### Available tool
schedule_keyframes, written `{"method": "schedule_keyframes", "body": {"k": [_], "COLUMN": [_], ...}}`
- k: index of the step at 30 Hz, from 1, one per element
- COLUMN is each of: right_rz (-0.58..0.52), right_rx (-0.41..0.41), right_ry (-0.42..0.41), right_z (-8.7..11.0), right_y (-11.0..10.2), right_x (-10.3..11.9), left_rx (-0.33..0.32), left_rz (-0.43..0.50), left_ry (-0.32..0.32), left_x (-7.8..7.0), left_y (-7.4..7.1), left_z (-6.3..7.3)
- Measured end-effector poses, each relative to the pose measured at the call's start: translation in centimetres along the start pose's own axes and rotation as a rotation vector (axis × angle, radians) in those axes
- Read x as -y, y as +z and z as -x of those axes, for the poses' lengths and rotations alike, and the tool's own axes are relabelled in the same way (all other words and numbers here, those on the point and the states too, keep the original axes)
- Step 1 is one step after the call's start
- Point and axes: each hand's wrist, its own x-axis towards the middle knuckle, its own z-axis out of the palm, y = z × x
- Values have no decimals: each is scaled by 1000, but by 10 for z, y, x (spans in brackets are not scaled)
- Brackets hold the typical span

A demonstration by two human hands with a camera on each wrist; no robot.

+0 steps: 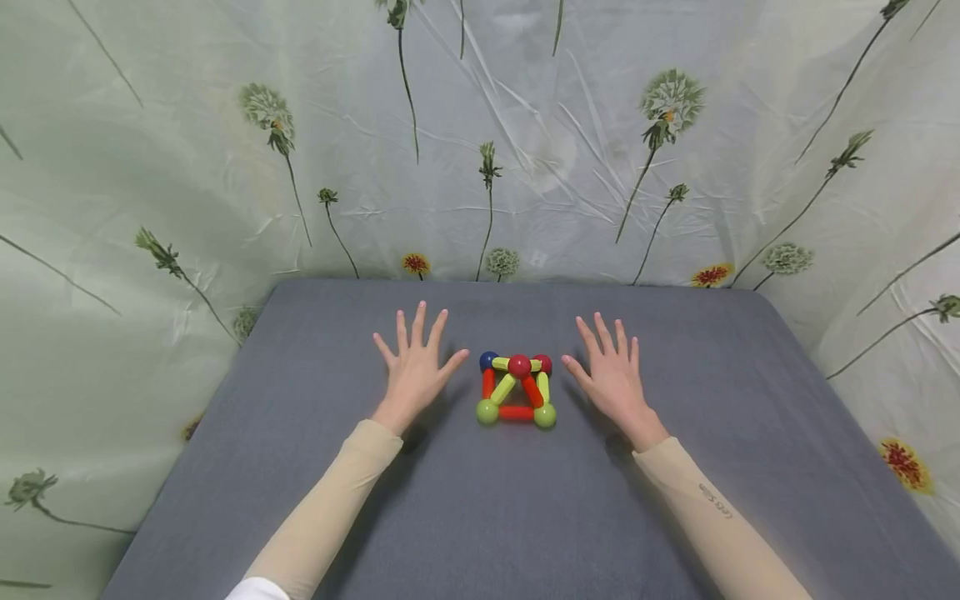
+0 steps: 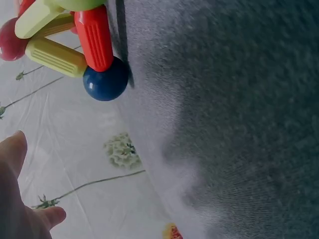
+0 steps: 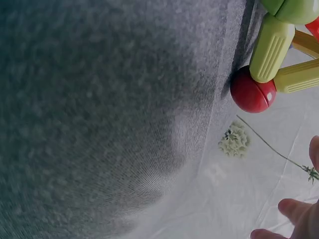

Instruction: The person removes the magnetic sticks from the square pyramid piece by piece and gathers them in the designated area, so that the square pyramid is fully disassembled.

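Observation:
Between the two hands stands a structure of colored rods and balls. Its square base has a blue ball (image 2: 105,79) and a red ball (image 3: 252,90) at the back, and green balls (image 1: 487,412) at the front. Red rods (image 1: 517,412) and yellow-green rods (image 1: 502,389) join them, and another red ball (image 1: 519,366) sits raised on top. My left hand (image 1: 414,367) is to its left with fingers spread, holding nothing. To its right my right hand (image 1: 613,379) likewise has its fingers extended, apart from the structure, with nothing in it.
A grey cloth-covered table (image 1: 480,517) lies under the structure and both forearms. Behind it and along its sides hangs a pale curtain (image 1: 555,192) printed with dandelions and other flowers. Beige sleeves (image 1: 330,504) cover both forearms.

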Motion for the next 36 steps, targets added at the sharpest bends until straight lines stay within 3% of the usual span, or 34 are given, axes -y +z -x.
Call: {"method": "schedule_keyframes", "body": {"k": [3, 5, 11, 14, 16, 20, 27, 32, 36], "right_rz": [-72, -182, -553, -634, -648, -666, -684, -703, -731], "right_rx": [13, 23, 44, 86, 112, 133, 147, 141, 26], "right_ry": [-38, -67, -106, -90, -81, -47, -47, -47, -56], "right_z": [2, 5, 14, 16, 17, 16, 19, 23, 19], "right_y": [1, 2, 14, 20, 22, 25, 25, 23, 23], "right_x": [1, 3, 18, 28, 33, 40, 45, 48, 42], "left_rx": [1, 0, 53, 79, 91, 89, 71, 141, 282], "left_rz": [32, 111, 621, 776, 808, 768, 807, 852, 960], "left_ry": [15, 48, 175, 201, 207, 207, 242, 276, 304], "left_x": [-3, -6, -26, -42, -52, -63, -60, -54, -51], "left_y": [0, 1, 10, 18, 22, 33, 36, 32, 30], "left_z": [-1, -1, 0, 2, 3, 4, 0, -7, -10]}}
